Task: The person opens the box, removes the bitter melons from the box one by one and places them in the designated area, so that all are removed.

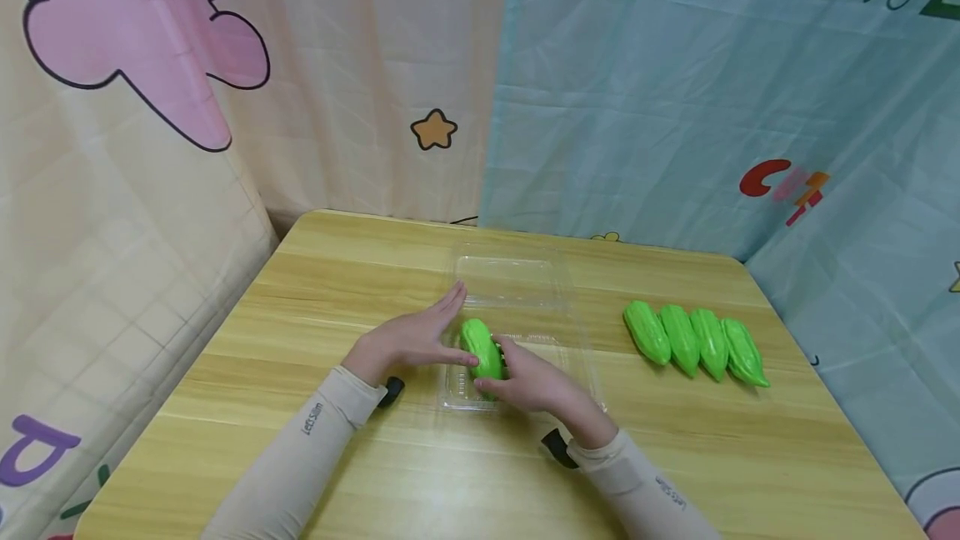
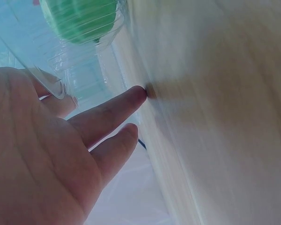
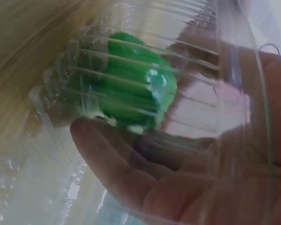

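A green, ridged toy vegetable (image 1: 481, 347) lies inside the left part of a clear plastic clamshell box (image 1: 555, 350). My right hand (image 1: 536, 379) reaches over the box's near side and grips the toy between thumb and fingers. In the right wrist view, the green toy (image 3: 136, 82) shows through the ribbed clear wall, with fingers around it. My left hand (image 1: 412, 340) is at the box's left wall, fingers straight, thumb reaching across to the toy. The left wrist view shows the left hand's fingers (image 2: 107, 117) extended outside the wall, one fingertip right at the tabletop.
The clear lid (image 1: 510, 280) lies folded back behind the box. To the right, several more green toy vegetables (image 1: 697, 340) lie side by side in a row on the wooden table (image 1: 360, 265). Printed curtains (image 1: 637, 107) hang behind and beside the table.
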The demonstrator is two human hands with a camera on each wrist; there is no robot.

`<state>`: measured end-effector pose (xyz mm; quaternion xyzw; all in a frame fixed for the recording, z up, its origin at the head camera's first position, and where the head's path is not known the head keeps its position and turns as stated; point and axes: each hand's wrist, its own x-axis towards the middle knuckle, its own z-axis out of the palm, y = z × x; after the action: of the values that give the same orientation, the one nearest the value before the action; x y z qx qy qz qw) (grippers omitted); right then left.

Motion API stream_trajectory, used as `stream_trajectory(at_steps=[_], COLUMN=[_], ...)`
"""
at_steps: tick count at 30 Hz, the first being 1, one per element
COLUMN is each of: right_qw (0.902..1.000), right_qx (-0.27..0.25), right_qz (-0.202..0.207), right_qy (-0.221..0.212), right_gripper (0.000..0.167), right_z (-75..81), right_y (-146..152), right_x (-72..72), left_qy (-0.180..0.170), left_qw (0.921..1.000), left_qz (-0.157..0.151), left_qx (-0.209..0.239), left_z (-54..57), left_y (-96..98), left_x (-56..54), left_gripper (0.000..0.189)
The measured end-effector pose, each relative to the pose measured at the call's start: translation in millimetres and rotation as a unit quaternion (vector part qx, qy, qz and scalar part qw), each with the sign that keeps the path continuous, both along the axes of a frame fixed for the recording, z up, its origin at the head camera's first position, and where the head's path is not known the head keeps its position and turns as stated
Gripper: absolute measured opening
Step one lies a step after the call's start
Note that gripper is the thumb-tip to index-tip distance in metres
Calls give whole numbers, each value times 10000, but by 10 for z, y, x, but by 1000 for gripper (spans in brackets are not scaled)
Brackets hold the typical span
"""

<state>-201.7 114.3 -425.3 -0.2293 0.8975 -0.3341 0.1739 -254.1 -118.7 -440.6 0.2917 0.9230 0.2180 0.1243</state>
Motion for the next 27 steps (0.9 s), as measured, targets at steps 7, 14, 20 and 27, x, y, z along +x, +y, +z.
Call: stream_trajectory(at_steps=[7,14,20,27], right_qw=[9979,9973,9957,9940], right_qx=[140,126,61,-307], right_qz=[-256,-423,-678,-952], right_qy=[573,582,624,439], right_gripper=[60,59,61,63], right_z=[-42,79,207,302], right_y=[-44,28,119,305], right_x=[32,26,30,-31], left_qy=[-25,-133,-131,-103], left_qw=[10000,9999,9999,9999], left_qz=[-20,86,89,85], left_qx=[59,40,68,67], left_z=[16,35,25,-1], left_y=[-3,-14,-10,1], left_x=[-1,12,12,4], left_gripper=[120,122,123,125])
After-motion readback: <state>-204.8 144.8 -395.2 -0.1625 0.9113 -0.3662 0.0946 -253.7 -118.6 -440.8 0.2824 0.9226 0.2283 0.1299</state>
